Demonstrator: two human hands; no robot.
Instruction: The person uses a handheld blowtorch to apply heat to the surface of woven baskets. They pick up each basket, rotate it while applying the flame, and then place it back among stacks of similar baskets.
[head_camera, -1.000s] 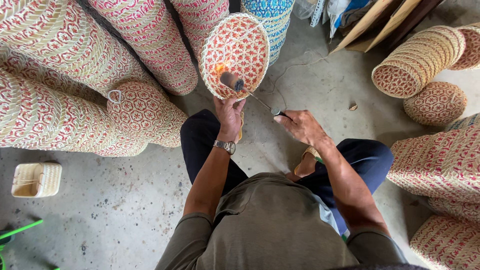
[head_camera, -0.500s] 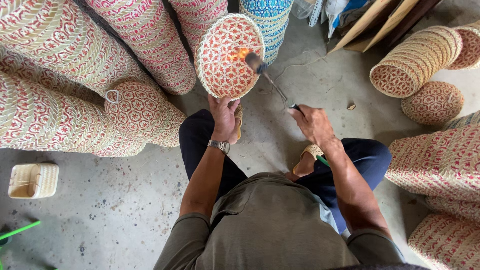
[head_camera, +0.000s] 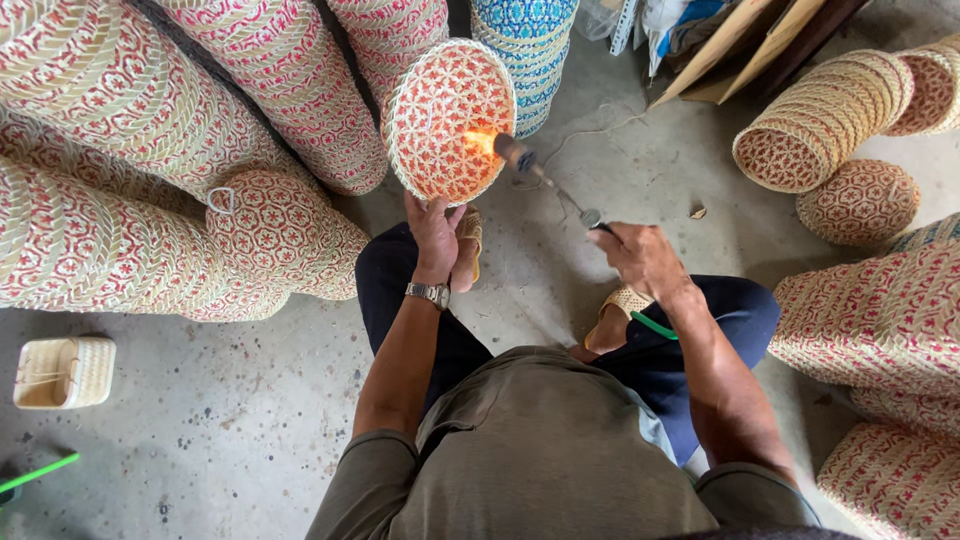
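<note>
Sitting on the concrete floor (head_camera: 140, 440), a person held a round woven basket (head_camera: 440, 125) up at its lower rim with the left hand (head_camera: 433, 228), the fingers clasped on the rim and a wristwatch (head_camera: 428, 294) on that wrist. The basket, patterned in red and pale straw, stood tilted with its flat bottom toward the camera, above and just ahead of the knees. The right hand (head_camera: 640, 258) was clenched round the handle of a torch (head_camera: 545, 178), whose thin stem ran up and to the left. The nozzle met the right part of the basket, where an orange flame (head_camera: 480, 142) glowed on the weave.

Stacks of like red-patterned baskets (head_camera: 150, 150) lay on their sides at the left, and one blue-patterned stack (head_camera: 525, 50) stood behind the held basket. Paler stacked baskets (head_camera: 830, 120) lay at the upper right, with a single round one (head_camera: 858, 202) just below them. More red-patterned stacks (head_camera: 880, 320) filled the right edge. A small square pale basket (head_camera: 62, 372) rested on the floor at the lower left, well apart from the hands, and a green stick (head_camera: 35, 475) lay near it at the frame edge. The person's sandalled feet (head_camera: 620, 305) showed beneath the hands.
</note>
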